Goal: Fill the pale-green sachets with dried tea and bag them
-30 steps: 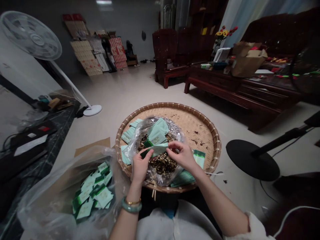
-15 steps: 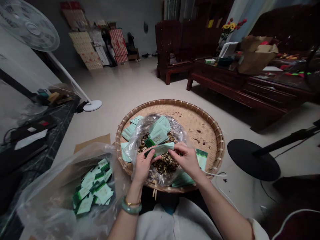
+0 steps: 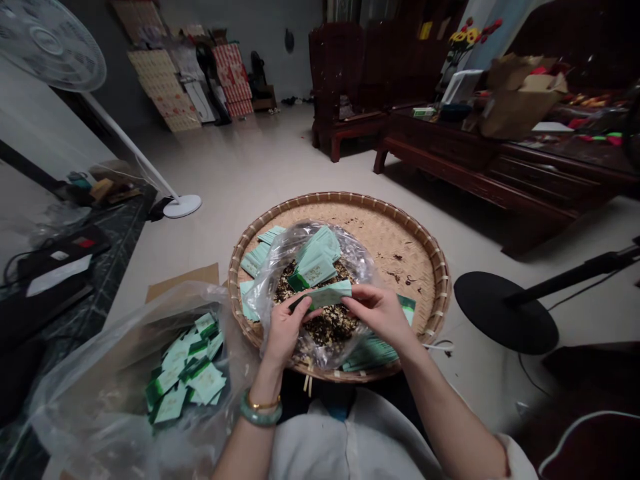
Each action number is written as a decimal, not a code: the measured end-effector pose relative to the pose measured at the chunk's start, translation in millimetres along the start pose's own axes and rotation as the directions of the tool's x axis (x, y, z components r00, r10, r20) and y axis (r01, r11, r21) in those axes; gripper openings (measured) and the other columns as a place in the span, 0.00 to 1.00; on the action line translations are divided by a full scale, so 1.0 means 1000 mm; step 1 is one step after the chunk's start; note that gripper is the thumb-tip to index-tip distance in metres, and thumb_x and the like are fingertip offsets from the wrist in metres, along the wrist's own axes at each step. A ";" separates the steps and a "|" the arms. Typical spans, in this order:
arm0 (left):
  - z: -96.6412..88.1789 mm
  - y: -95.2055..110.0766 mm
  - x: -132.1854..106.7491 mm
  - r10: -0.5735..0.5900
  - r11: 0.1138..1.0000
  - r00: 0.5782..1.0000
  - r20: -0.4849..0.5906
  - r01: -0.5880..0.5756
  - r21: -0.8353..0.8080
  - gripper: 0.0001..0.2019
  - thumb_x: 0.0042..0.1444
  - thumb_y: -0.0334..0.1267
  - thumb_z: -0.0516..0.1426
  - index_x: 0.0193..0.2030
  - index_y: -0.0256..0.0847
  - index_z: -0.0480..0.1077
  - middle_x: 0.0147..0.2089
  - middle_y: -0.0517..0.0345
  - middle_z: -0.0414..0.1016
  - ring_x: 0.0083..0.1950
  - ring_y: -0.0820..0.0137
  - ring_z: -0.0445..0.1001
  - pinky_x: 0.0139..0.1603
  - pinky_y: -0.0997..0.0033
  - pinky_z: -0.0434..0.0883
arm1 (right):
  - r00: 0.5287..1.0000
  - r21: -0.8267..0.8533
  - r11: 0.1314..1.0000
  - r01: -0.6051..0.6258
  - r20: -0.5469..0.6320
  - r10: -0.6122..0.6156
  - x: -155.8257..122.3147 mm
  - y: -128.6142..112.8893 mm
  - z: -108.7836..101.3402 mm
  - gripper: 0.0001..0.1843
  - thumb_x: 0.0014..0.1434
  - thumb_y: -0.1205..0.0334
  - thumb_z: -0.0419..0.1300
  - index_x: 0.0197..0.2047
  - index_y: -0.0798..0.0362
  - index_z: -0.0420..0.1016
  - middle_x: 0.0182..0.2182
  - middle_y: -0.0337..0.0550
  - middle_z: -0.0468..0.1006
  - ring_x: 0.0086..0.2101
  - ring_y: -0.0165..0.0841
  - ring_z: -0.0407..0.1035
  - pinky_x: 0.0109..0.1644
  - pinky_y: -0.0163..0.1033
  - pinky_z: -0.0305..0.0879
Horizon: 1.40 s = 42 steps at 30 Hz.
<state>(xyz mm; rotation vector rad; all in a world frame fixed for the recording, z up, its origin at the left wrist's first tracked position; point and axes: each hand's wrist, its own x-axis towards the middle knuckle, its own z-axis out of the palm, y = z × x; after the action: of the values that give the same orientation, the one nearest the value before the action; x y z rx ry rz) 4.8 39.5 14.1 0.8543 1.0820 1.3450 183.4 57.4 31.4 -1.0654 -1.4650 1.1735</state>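
Both hands hold one pale green paper packet [image 3: 329, 295] between them, over a clear plastic bag [image 3: 357, 250] of dark and cream dried bits [image 3: 330, 331]. My left hand [image 3: 286, 328] pinches its left end, thumb on top. At its right end, the thumb and fingers of my right hand [image 3: 381, 312] are closed on the packet. Just beyond lies a fanned stack of similar green packets [image 3: 317, 257] on the dried bits. The bag sits in a round woven bamboo tray [image 3: 434, 260]. More packets [image 3: 370, 353] lie in the tray, partly under my right forearm.
At the left, a large clear bag [image 3: 100, 373] holds many green-and-white packets [image 3: 187, 370]. A white standing fan [image 3: 183, 206] is behind it. A black round stand base [image 3: 505, 313] is on the right floor, with a dark wooden table [image 3: 480, 160] beyond. White cable [image 3: 443, 346] runs beside the tray.
The view has shifted slightly. Both hands keep their hold on the packet, and my right fingers sit a little further right at its end.
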 end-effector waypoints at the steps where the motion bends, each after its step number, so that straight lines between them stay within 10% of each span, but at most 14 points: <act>1: 0.001 0.000 0.000 -0.009 1.000 1.000 0.010 0.008 0.007 0.20 0.44 0.48 0.65 0.40 0.36 0.78 0.44 0.49 0.79 0.43 0.62 0.77 0.42 0.60 0.79 | 0.996 0.053 0.997 -0.049 0.078 0.044 0.001 -0.001 0.000 0.11 0.51 0.58 0.64 0.36 0.54 0.80 0.26 0.40 0.80 0.22 0.29 0.70 0.26 0.33 0.70; 9: -0.005 -0.005 0.002 -0.082 0.994 0.995 0.061 0.076 0.084 0.27 0.47 0.57 0.60 0.44 0.35 0.75 0.46 0.46 0.78 0.45 0.59 0.76 0.42 0.59 0.77 | 0.914 0.203 0.955 -0.217 0.386 0.126 0.010 0.003 0.004 0.24 0.54 0.40 0.58 0.37 0.54 0.79 0.30 0.41 0.80 0.27 0.29 0.72 0.33 0.36 0.74; 12: -0.010 -0.002 0.001 0.132 0.926 0.991 -0.011 -0.119 0.358 0.25 0.56 0.55 0.54 0.49 0.37 0.73 0.48 0.46 0.77 0.49 0.59 0.75 0.48 0.56 0.74 | 0.925 0.183 0.961 -0.209 0.355 0.133 0.015 0.011 0.002 0.26 0.56 0.39 0.55 0.37 0.54 0.78 0.32 0.42 0.80 0.29 0.31 0.73 0.35 0.38 0.75; 15: -0.009 0.004 -0.005 0.510 0.499 0.850 0.129 -0.416 0.760 0.23 0.55 0.47 0.58 0.56 0.41 0.68 0.56 0.45 0.72 0.59 0.57 0.66 0.58 0.51 0.66 | 0.948 0.059 0.989 -0.134 0.298 0.111 0.016 0.017 0.001 0.25 0.60 0.42 0.51 0.35 0.54 0.78 0.30 0.42 0.79 0.30 0.32 0.73 0.36 0.39 0.74; 18: -0.003 0.005 -0.011 0.511 0.062 0.752 0.416 -0.515 0.855 0.26 0.54 0.39 0.60 0.60 0.42 0.64 0.60 0.45 0.69 0.57 0.53 0.63 0.57 0.46 0.63 | 0.960 -0.087 0.996 -0.002 0.280 0.026 0.015 0.017 0.003 0.22 0.63 0.47 0.49 0.34 0.53 0.78 0.28 0.40 0.78 0.32 0.32 0.72 0.37 0.39 0.73; 20: 0.000 0.003 -0.012 0.478 -0.026 0.734 0.483 -0.538 0.843 0.26 0.55 0.34 0.58 0.61 0.41 0.62 0.59 0.44 0.69 0.53 0.54 0.65 0.53 0.48 0.65 | 0.958 -0.137 0.988 0.070 0.285 -0.028 0.013 0.014 0.005 0.21 0.64 0.49 0.49 0.35 0.52 0.77 0.29 0.40 0.78 0.34 0.33 0.72 0.38 0.38 0.73; 30: -0.005 0.001 -0.003 0.552 0.216 0.761 0.342 -0.527 0.822 0.21 0.49 0.30 0.60 0.51 0.41 0.67 0.46 0.50 0.74 0.47 0.60 0.69 0.47 0.59 0.69 | 0.990 0.002 0.999 0.045 0.132 -0.045 -0.004 -0.007 -0.004 0.20 0.65 0.52 0.47 0.44 0.53 0.76 0.40 0.46 0.79 0.43 0.36 0.73 0.45 0.40 0.72; 34: -0.013 0.005 -0.002 0.531 0.376 0.833 0.153 -0.394 0.839 0.18 0.48 0.35 0.62 0.48 0.41 0.68 0.45 0.52 0.73 0.36 0.67 0.70 0.33 0.69 0.70 | 0.984 -0.358 0.929 0.098 -0.105 -0.145 -0.012 0.016 -0.017 0.12 0.61 0.58 0.55 0.44 0.51 0.75 0.41 0.48 0.79 0.42 0.39 0.73 0.46 0.45 0.71; 38: -0.019 0.001 -0.001 0.490 0.514 0.871 0.036 -0.322 0.795 0.21 0.47 0.39 0.63 0.49 0.41 0.68 0.46 0.53 0.71 0.27 0.76 0.67 0.29 0.73 0.69 | 0.983 -0.716 0.684 0.143 0.024 -0.180 -0.019 0.045 -0.018 0.25 0.53 0.65 0.61 0.55 0.51 0.68 0.48 0.53 0.74 0.48 0.47 0.68 0.50 0.55 0.67; 42: -0.023 -0.002 -0.002 0.468 0.558 0.884 0.011 -0.305 0.772 0.23 0.46 0.40 0.64 0.50 0.40 0.68 0.43 0.54 0.73 0.25 0.78 0.65 0.28 0.75 0.69 | 0.991 -0.782 0.619 0.074 -0.013 -0.134 -0.018 0.061 -0.017 0.34 0.50 0.68 0.62 0.61 0.54 0.61 0.51 0.56 0.71 0.51 0.49 0.65 0.51 0.55 0.65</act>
<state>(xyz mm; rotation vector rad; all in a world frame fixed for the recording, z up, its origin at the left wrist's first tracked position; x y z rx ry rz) -15.8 35.2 5.5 1.7023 1.7496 1.3377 206.9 53.0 -30.1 -1.5446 -2.0164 0.3466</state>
